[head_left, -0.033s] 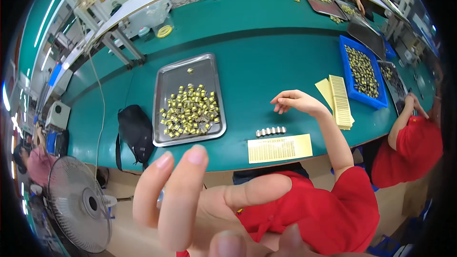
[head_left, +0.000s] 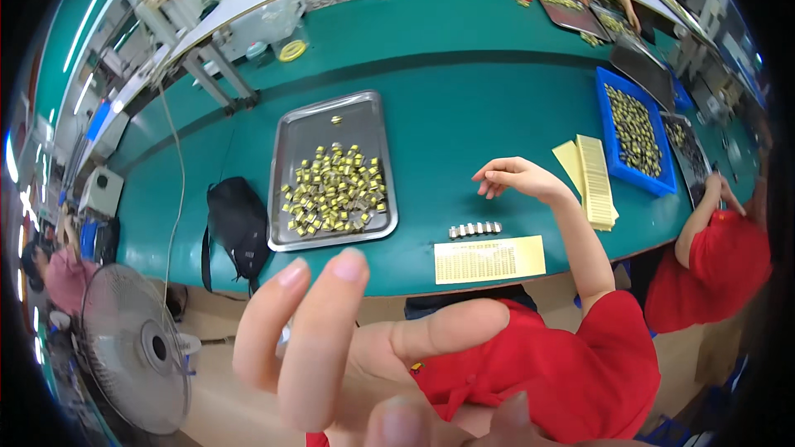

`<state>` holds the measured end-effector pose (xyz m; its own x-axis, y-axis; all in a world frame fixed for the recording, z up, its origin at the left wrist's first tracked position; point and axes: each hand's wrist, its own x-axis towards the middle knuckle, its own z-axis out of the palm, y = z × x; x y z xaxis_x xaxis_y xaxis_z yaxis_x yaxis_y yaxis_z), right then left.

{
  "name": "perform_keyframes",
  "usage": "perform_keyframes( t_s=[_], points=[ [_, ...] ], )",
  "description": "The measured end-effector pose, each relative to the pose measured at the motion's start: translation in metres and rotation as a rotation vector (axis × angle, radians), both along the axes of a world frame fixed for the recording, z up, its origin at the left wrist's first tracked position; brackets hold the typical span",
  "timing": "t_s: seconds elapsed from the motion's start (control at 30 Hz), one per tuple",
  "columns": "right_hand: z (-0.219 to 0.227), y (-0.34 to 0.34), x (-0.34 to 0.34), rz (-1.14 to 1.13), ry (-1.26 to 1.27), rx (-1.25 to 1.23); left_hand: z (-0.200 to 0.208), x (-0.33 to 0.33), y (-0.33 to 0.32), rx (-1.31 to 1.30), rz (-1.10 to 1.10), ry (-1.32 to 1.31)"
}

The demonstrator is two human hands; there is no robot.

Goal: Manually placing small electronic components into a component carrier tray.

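My left hand (head_left: 331,356) is raised very close to the camera and looks large. Its fingers are bent but spread apart, and no held thing shows in them. Over the green table my right hand (head_left: 513,177) hovers with loosely curled fingers and nothing visible in it. Just below it lies a short row of small silvery block-shaped parts (head_left: 475,230), with a yellow printed sheet (head_left: 490,260) nearer the table edge. To the left, a metal tray (head_left: 315,120) holds a heap of small yellow-and-dark parts (head_left: 335,190).
A black bag (head_left: 236,223) lies left of the tray. To the right are a stack of yellow sheets (head_left: 594,186) and a blue bin (head_left: 611,145) of similar parts. A fan (head_left: 137,352) stands at lower left. Co-workers in red sit at right (head_left: 704,273) and across the table.
The whole view has shifted slightly, so the tray and bins appear a little further right. Both hands keep the same pose.
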<state>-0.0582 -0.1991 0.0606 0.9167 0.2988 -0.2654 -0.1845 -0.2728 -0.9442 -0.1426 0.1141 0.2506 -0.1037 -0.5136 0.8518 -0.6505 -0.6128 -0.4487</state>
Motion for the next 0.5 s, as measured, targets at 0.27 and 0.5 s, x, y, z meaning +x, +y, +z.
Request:
perform_keyframes(
  t_s=[0.27,0.5],
  points=[
    [-0.011,0.04,0.037,0.064,0.027,0.111,-0.01,0.005,0.045,-0.115,0.333,-0.098],
    [-0.028,0.05,0.042,0.098,0.073,0.168,-0.03,0.025,0.06,-0.313,-0.042,-0.145]
  ],
)
